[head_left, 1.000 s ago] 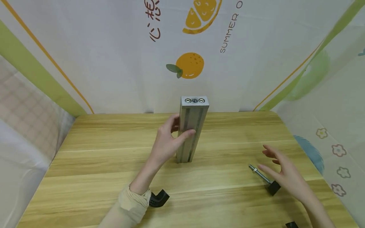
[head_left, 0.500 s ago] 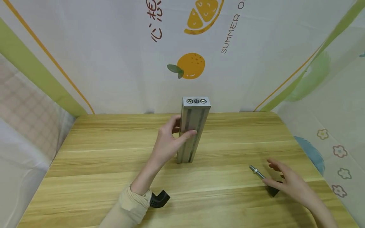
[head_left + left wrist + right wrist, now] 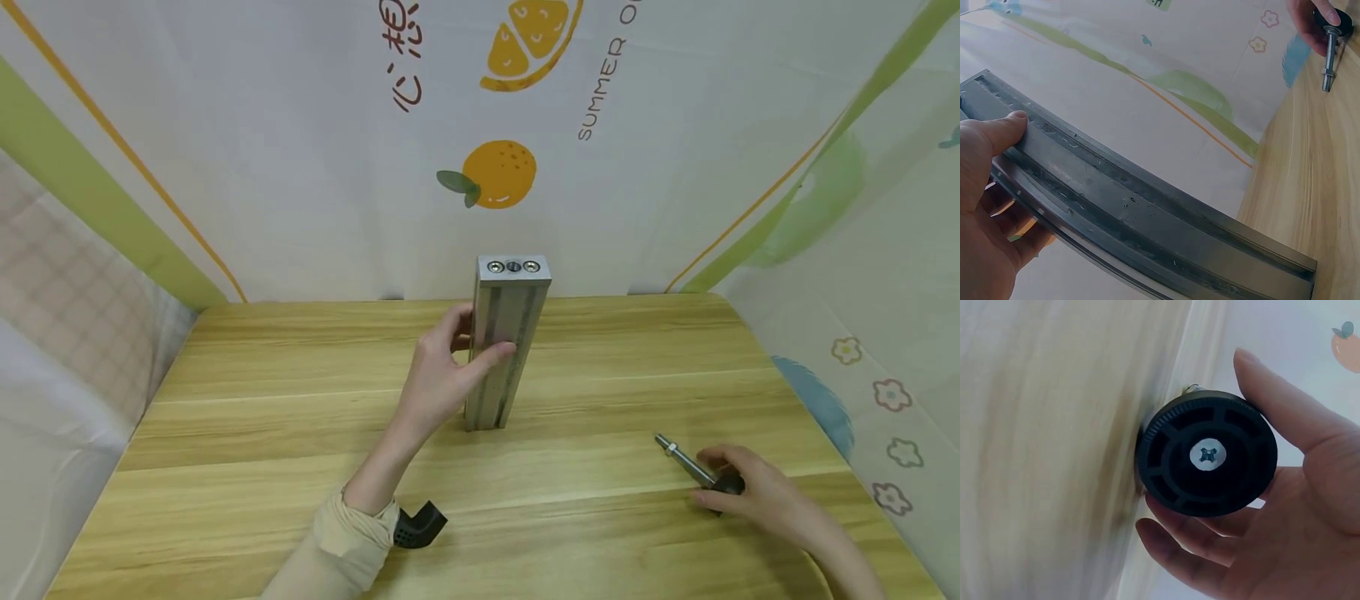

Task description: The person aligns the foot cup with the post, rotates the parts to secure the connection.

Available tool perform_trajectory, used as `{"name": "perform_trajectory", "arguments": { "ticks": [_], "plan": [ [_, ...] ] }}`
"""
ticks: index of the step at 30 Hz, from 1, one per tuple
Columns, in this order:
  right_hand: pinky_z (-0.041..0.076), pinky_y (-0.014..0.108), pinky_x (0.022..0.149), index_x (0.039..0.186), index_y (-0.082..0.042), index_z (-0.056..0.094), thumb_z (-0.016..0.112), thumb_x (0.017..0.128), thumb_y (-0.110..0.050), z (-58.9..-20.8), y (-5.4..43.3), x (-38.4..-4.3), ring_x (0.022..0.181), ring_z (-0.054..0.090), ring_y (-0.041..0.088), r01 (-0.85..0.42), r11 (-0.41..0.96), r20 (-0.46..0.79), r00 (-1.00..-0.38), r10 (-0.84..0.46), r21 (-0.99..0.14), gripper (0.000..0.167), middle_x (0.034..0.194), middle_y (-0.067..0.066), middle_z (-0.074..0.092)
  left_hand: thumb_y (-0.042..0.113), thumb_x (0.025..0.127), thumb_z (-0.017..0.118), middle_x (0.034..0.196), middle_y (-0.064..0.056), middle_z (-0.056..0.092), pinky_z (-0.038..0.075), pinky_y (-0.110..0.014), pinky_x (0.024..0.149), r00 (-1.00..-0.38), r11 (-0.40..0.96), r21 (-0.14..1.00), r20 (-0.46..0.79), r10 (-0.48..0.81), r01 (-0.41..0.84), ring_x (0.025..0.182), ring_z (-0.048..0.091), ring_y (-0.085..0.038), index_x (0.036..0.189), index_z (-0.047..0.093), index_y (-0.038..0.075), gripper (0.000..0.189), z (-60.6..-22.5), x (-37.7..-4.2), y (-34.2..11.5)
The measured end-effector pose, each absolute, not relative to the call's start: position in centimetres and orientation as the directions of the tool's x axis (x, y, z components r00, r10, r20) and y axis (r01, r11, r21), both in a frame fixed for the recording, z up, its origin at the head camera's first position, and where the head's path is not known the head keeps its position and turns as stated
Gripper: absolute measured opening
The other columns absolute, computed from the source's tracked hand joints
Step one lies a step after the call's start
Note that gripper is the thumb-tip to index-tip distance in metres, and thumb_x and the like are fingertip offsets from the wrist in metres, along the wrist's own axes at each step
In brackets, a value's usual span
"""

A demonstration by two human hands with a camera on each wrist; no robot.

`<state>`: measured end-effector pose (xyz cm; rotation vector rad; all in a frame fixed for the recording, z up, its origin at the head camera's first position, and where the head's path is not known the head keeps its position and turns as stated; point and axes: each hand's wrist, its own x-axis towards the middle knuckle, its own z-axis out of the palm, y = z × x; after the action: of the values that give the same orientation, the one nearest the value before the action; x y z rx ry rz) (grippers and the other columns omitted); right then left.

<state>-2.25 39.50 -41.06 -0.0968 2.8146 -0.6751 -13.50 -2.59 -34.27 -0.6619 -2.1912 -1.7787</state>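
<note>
A silver aluminium extrusion (image 3: 517, 312) stands on end on the table, two screws and a hole between them showing in its top plate. My left hand (image 3: 441, 375) grips it, thumb across the slotted near face and fingers behind. In the left wrist view, that thumb lies along the extrusion (image 3: 1147, 200). To the right, my right hand (image 3: 765, 500) holds the round black base of a levelling foot (image 3: 692, 468), whose threaded stud with a nut points away to the left. In the right wrist view, thumb and curled fingers surround the ribbed black base (image 3: 1207, 497).
The wooden table (image 3: 300, 350) reaches back to a white printed curtain (image 3: 315, 167). Similar cloth hangs at both sides. A black angled piece (image 3: 422, 527) shows at the cuff of the left sleeve (image 3: 337, 542).
My right hand has come down over the levelling foot and closed its fingers and thumb round the black base. The left hand and the extrusion have kept their place.
</note>
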Motion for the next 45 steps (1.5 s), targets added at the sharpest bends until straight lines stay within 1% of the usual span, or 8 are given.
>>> {"name": "perform_trajectory", "arguments": {
  "ticks": [6, 12, 14, 21, 28, 31, 39, 45],
  "plan": [
    [0.052, 0.023, 0.077, 0.126, 0.000, 0.064, 0.082, 0.085, -0.039, -40.8, 39.8, -1.9, 0.106, 0.065, 0.026, -0.030, 0.903, -0.253, -0.955, -0.152, -0.428, 0.060, 0.121, 0.012, 0.068, 0.015, 0.087, 0.082, 0.114, -0.012, 0.073, 0.059, -0.037, 0.087, -0.872, 0.159, 0.863, 0.450, 0.191, 0.480, 0.098, 0.069, -0.023, 0.126, 0.062, 0.006, 0.045, -34.2, -13.4, -2.6],
    [0.057, 0.048, 0.086, 0.125, 0.001, 0.063, 0.083, 0.084, -0.039, -40.6, 39.9, -1.9, 0.112, 0.064, 0.039, -0.006, 0.908, -0.306, -0.941, -0.147, -0.419, 0.061, 0.123, 0.018, 0.066, 0.015, 0.087, 0.081, 0.114, -0.012, 0.073, 0.059, -0.037, 0.088, -0.872, 0.160, 0.862, 0.453, 0.186, 0.481, 0.099, 0.069, -0.023, 0.125, 0.062, 0.006, 0.044, -34.0, -13.3, -2.6],
    [0.056, 0.052, 0.087, 0.126, 0.001, 0.063, 0.084, 0.083, -0.038, -40.6, 39.9, -1.9, 0.114, 0.064, 0.040, 0.008, 0.907, -0.323, -0.936, -0.142, -0.421, 0.062, 0.124, 0.019, 0.067, 0.015, 0.087, 0.082, 0.113, -0.012, 0.073, 0.059, -0.037, 0.088, -0.873, 0.159, 0.862, 0.453, 0.183, 0.481, 0.099, 0.069, -0.023, 0.125, 0.062, 0.006, 0.044, -34.0, -13.3, -2.6],
    [0.055, 0.039, 0.082, 0.125, -0.001, 0.064, 0.083, 0.083, -0.038, -40.6, 39.8, -2.1, 0.110, 0.065, 0.031, 0.037, 0.909, -0.331, -0.937, -0.113, -0.415, 0.059, 0.121, 0.013, 0.069, 0.015, 0.087, 0.081, 0.114, -0.013, 0.073, 0.059, -0.037, 0.088, -0.876, 0.161, 0.865, 0.447, 0.183, 0.475, 0.099, 0.069, -0.024, 0.126, 0.062, 0.005, 0.044, -34.1, -13.4, -2.7],
    [0.056, 0.039, 0.079, 0.126, -0.002, 0.064, 0.084, 0.083, -0.033, -39.8, 39.5, -2.2, 0.108, 0.067, 0.037, 0.035, 0.901, -0.262, -0.961, -0.088, -0.432, 0.057, 0.120, 0.021, 0.070, 0.015, 0.088, 0.081, 0.114, -0.012, 0.072, 0.059, -0.041, 0.088, -0.877, 0.161, 0.867, 0.443, 0.185, 0.472, 0.099, 0.069, -0.025, 0.126, 0.061, 0.006, 0.044, -34.2, -13.4, -2.7],
    [0.055, 0.038, 0.076, 0.126, -0.004, 0.065, 0.084, 0.084, -0.032, -39.2, 39.5, -2.3, 0.104, 0.068, 0.035, 0.027, 0.903, -0.231, -0.970, -0.081, -0.430, 0.055, 0.119, 0.021, 0.070, 0.016, 0.088, 0.081, 0.114, -0.012, 0.073, 0.059, -0.039, 0.088, -0.876, 0.160, 0.866, 0.445, 0.186, 0.473, 0.099, 0.069, -0.024, 0.126, 0.062, 0.006, 0.044, -34.2, -13.4, -2.6],
    [0.050, 0.026, 0.063, 0.137, -0.005, 0.058, 0.076, 0.092, -0.032, -36.7, 39.0, -2.5, 0.088, 0.062, 0.012, 0.036, 0.874, -0.185, -0.981, -0.063, -0.484, 0.055, 0.119, 0.018, 0.069, 0.016, 0.087, 0.082, 0.113, -0.012, 0.073, 0.059, -0.035, 0.087, -0.878, 0.151, 0.870, 0.441, 0.187, 0.470, 0.098, 0.070, -0.024, 0.125, 0.062, 0.006, 0.043, -34.2, -13.3, -2.5],
    [0.054, 0.025, 0.065, 0.136, -0.011, 0.059, 0.075, 0.094, -0.033, -34.5, 38.0, -3.4, 0.087, 0.064, 0.005, -0.012, 0.870, -0.071, -0.996, -0.054, -0.492, 0.050, 0.116, 0.015, 0.070, 0.016, 0.087, 0.081, 0.113, -0.012, 0.073, 0.059, -0.036, 0.084, -0.885, 0.157, 0.876, 0.429, 0.181, 0.457, 0.098, 0.070, -0.025, 0.126, 0.062, 0.007, 0.044, -34.2, -13.4, -2.6]
  ]
}}
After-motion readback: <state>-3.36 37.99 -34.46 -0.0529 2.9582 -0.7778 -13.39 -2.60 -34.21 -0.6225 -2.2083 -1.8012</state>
